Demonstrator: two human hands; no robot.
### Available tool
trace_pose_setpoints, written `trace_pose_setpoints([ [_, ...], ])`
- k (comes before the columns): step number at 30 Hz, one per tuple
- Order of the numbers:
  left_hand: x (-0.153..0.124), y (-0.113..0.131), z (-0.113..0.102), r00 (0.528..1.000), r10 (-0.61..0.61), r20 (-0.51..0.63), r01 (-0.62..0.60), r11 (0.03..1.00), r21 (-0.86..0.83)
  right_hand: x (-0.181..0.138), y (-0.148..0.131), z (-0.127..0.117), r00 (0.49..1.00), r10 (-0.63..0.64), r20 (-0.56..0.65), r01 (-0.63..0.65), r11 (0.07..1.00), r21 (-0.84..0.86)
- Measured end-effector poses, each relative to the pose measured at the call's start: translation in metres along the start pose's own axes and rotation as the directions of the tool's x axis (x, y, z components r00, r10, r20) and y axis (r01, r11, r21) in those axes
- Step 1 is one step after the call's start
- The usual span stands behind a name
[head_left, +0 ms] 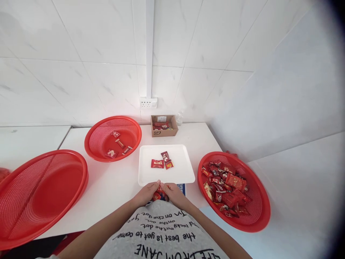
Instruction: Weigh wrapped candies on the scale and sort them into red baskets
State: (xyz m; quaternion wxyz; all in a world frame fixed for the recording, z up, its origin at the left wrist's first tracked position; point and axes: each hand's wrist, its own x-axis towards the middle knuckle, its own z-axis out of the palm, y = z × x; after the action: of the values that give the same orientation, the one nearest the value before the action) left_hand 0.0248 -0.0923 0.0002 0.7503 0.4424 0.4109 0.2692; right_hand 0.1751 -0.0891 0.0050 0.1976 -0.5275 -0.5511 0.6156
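Note:
My left hand (146, 192) and my right hand (174, 193) meet close to my body, just in front of the white tray (145, 176). Between them are red wrapped candies (157, 196), partly covered by my fingers, so how many cannot be told. Both hands are closed around them. On the tray lie a red candy packet (157, 163), a dark red one (165, 157) and a red-and-yellow one (169, 165), close together.
A red basket (262, 212) piled with wrapped candies stands at right. Another red basket (93, 144) at back left holds several candies; a larger red basket (81, 180) is at near left. Behind the tray sits a cardboard box (164, 133) with red packets. A blue keypad (182, 188) shows beneath the tray.

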Motion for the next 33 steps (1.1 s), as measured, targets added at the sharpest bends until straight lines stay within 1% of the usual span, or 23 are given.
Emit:
trace_pose_setpoints([
  [2, 0.000, 0.001, 0.001, 1.000, 0.004, 0.016, -0.003, 0.999, -0.037, 0.001, -0.001, -0.001, 1.000, -0.013, -0.018, 0.013, 1.000, 0.008],
  [7, 0.001, 0.006, 0.004, 0.997, 0.030, 0.068, -0.026, 0.997, -0.069, 0.001, -0.006, 0.000, 1.000, 0.006, -0.031, -0.004, 0.997, 0.083],
  [10, 0.001, 0.010, 0.004, 0.998, 0.007, 0.070, -0.002, 0.997, -0.078, 0.001, -0.005, 0.002, 0.999, 0.051, -0.008, -0.050, 0.988, 0.148],
  [11, 0.000, 0.011, 0.005, 0.998, -0.005, 0.058, 0.008, 0.998, -0.056, 0.000, -0.005, 0.002, 0.997, 0.072, 0.013, -0.073, 0.985, 0.156],
  [13, -0.001, 0.014, 0.004, 0.999, -0.032, 0.010, 0.031, 0.998, 0.046, 0.001, -0.005, 0.001, 0.994, 0.086, 0.062, -0.093, 0.987, 0.129],
  [16, -0.004, 0.016, 0.003, 0.995, -0.042, -0.087, 0.062, 0.968, 0.243, 0.001, -0.005, -0.001, 0.992, 0.035, 0.117, -0.040, 0.998, 0.043],
  [17, -0.004, 0.016, 0.003, 0.994, -0.034, -0.106, 0.062, 0.958, 0.280, 0.001, -0.004, -0.002, 0.991, 0.015, 0.135, -0.019, 0.999, 0.029],
  [19, -0.005, 0.016, 0.003, 0.992, -0.018, -0.121, 0.052, 0.956, 0.289, 0.002, -0.003, -0.002, 0.989, -0.010, 0.145, 0.007, 1.000, 0.023],
  [20, -0.005, 0.016, 0.003, 0.991, -0.015, -0.130, 0.051, 0.960, 0.275, 0.002, -0.002, -0.001, 0.991, -0.019, 0.131, 0.016, 1.000, 0.024],
  [24, -0.004, 0.016, 0.004, 0.986, -0.023, -0.166, 0.064, 0.966, 0.250, 0.005, 0.003, 0.002, 0.998, -0.056, 0.005, 0.056, 0.998, 0.012],
  [28, -0.001, 0.016, 0.004, 0.988, 0.015, -0.154, 0.023, 0.970, 0.242, 0.007, 0.005, 0.004, 0.997, -0.076, -0.021, 0.076, 0.996, 0.042],
  [31, 0.002, 0.011, 0.003, 0.988, -0.012, -0.155, 0.039, 0.984, 0.172, 0.008, 0.005, 0.005, 0.999, -0.009, -0.048, 0.016, 0.988, 0.151],
  [33, 0.005, 0.006, 0.002, 0.976, -0.069, -0.204, 0.088, 0.992, 0.087, 0.009, 0.005, 0.005, 0.994, 0.071, -0.083, -0.050, 0.971, 0.234],
])
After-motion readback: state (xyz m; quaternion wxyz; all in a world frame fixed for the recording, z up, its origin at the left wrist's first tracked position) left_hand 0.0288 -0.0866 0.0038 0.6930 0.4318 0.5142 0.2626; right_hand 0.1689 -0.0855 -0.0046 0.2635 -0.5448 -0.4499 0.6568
